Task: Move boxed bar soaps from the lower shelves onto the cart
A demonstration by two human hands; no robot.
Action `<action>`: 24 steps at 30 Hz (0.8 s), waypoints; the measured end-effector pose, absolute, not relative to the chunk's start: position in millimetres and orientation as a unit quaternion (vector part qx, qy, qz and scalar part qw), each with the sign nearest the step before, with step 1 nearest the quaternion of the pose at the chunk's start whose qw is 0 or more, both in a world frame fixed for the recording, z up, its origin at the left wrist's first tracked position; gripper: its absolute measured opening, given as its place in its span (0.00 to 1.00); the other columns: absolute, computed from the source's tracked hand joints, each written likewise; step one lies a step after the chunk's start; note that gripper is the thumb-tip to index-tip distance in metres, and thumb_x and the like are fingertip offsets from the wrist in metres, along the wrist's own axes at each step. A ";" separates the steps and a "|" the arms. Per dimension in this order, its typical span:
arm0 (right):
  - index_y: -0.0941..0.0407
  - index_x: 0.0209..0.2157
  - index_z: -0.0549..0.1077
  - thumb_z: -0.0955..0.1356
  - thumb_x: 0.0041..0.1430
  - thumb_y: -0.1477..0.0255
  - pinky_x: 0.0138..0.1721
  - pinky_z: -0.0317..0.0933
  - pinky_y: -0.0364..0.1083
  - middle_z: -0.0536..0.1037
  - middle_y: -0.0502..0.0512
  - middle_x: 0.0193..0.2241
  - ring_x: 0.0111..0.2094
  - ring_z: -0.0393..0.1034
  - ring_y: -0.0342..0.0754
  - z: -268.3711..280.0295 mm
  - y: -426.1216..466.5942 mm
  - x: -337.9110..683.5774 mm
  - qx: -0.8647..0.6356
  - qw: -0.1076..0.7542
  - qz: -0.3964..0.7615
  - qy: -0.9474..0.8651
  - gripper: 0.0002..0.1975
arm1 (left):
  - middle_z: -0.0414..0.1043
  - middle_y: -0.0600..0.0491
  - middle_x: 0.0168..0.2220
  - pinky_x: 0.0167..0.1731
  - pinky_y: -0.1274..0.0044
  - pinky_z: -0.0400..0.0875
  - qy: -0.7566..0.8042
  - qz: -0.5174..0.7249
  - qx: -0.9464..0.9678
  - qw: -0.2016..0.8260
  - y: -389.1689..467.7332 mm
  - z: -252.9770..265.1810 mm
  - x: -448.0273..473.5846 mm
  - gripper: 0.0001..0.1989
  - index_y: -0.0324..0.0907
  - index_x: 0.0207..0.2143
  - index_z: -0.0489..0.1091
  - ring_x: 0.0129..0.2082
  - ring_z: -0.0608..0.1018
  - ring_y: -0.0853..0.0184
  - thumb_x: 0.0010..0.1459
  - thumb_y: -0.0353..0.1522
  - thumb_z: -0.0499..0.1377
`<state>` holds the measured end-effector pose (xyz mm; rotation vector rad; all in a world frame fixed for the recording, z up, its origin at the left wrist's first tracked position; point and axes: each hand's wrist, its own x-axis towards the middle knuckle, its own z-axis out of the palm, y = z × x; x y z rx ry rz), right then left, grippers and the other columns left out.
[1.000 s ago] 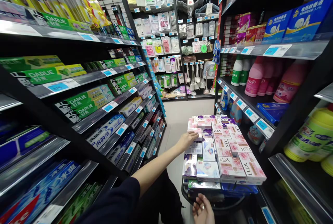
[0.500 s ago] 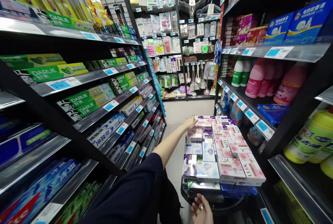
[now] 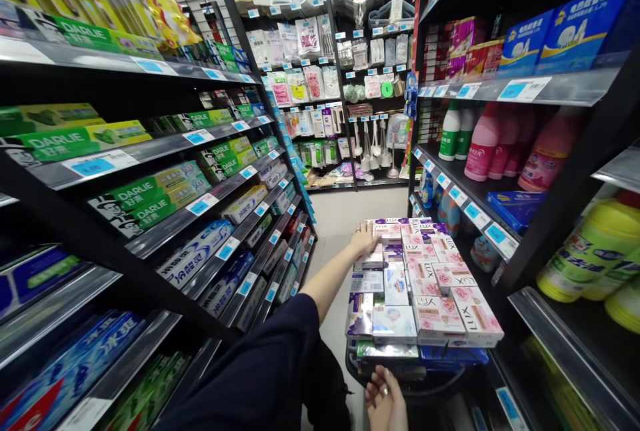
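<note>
A layer of boxed soap bars (image 3: 425,277), several pink-and-white LUX ones and some white or purple, lies packed on top of a dark basket (image 3: 447,389). My left hand (image 3: 364,242) rests with outstretched fingers on boxes at the far left edge of the layer. Below the near edge, my right hand (image 3: 386,399) hangs close to the basket rim, its fingers loosely bent and apart, a ring on one finger. Nothing shows in it. Under the soap, a green-and-white pack (image 3: 387,349) and a blue pack (image 3: 453,355) peek out.
Shelves of toothpaste boxes (image 3: 150,194) line the left side of the narrow aisle. On the right are shelves with pink bottles (image 3: 483,144), yellow jugs (image 3: 580,251) and blue boxes (image 3: 575,24). A rack of hanging goods (image 3: 320,77) closes the far end.
My left hand has shifted from the far left corner slightly nearer, onto the soap boxes. The view has moved a little; my right hand stays by the basket rim.
</note>
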<state>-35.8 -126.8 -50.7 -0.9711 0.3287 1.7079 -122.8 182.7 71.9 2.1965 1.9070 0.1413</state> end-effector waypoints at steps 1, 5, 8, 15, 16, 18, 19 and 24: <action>0.58 0.25 0.75 0.80 0.11 0.59 0.27 0.58 0.43 0.75 0.51 0.22 0.24 0.66 0.44 -46.7 -126.3 -35.4 -0.409 0.540 0.721 0.146 0.32 | 0.34 0.37 0.69 0.61 0.55 0.47 0.651 0.049 0.749 0.113 182.5 71.7 -122.7 0.38 0.32 0.67 0.39 0.67 0.39 0.44 0.63 0.48 0.40; 0.58 0.24 0.75 0.80 0.08 0.60 0.26 0.58 0.42 0.75 0.50 0.21 0.23 0.65 0.43 -36.7 -126.0 -35.5 -0.406 0.539 0.722 0.155 0.32 | 0.36 0.37 0.69 0.61 0.56 0.48 0.654 0.053 0.747 0.108 182.3 70.2 -122.6 0.38 0.32 0.67 0.39 0.67 0.41 0.43 0.63 0.48 0.39; 0.59 0.24 0.75 0.80 0.07 0.60 0.25 0.58 0.42 0.75 0.50 0.20 0.23 0.66 0.43 -37.4 -126.8 -35.7 -0.408 0.542 0.717 0.160 0.32 | 0.36 0.37 0.69 0.61 0.57 0.48 0.657 0.056 0.745 0.105 181.3 69.8 -122.1 0.38 0.32 0.67 0.40 0.67 0.42 0.43 0.63 0.47 0.40; 0.59 0.25 0.75 0.80 0.10 0.61 0.26 0.60 0.43 0.75 0.51 0.21 0.23 0.66 0.43 -45.9 -126.7 -34.7 -0.400 0.536 0.725 0.163 0.32 | 0.36 0.38 0.69 0.61 0.57 0.49 0.665 0.050 0.739 0.101 176.9 70.2 -120.8 0.37 0.33 0.67 0.40 0.67 0.42 0.45 0.63 0.47 0.39; 0.59 0.25 0.75 0.80 0.10 0.61 0.26 0.60 0.43 0.75 0.51 0.21 0.23 0.66 0.43 -47.6 -126.4 -34.7 -0.400 0.537 0.725 0.162 0.31 | 0.36 0.38 0.69 0.61 0.57 0.49 0.666 0.049 0.738 0.100 176.3 70.2 -120.7 0.37 0.33 0.67 0.40 0.67 0.42 0.45 0.63 0.47 0.39; 0.59 0.26 0.75 0.79 0.13 0.62 0.26 0.60 0.43 0.75 0.52 0.22 0.24 0.66 0.44 -52.9 -125.9 -34.6 -0.400 0.539 0.724 0.159 0.30 | 0.37 0.38 0.69 0.60 0.55 0.49 0.667 0.048 0.737 0.098 176.0 71.0 -120.4 0.37 0.33 0.67 0.40 0.67 0.43 0.45 0.63 0.47 0.39; 0.58 0.26 0.75 0.79 0.14 0.62 0.26 0.60 0.43 0.75 0.52 0.22 0.24 0.67 0.44 -56.2 -125.7 -34.4 -0.399 0.537 0.727 0.154 0.29 | 0.37 0.38 0.69 0.61 0.52 0.47 0.668 0.048 0.737 0.095 176.4 72.3 -120.1 0.37 0.33 0.67 0.41 0.67 0.43 0.44 0.63 0.47 0.39; 0.57 0.27 0.75 0.78 0.21 0.61 0.27 0.61 0.46 0.75 0.53 0.23 0.24 0.67 0.47 -66.0 -125.6 -34.0 -0.389 0.533 0.739 0.137 0.26 | 0.43 0.39 0.68 0.60 0.45 0.35 0.642 0.063 0.760 0.073 186.2 89.9 -112.6 0.33 0.37 0.66 0.46 0.67 0.43 0.47 0.65 0.47 0.40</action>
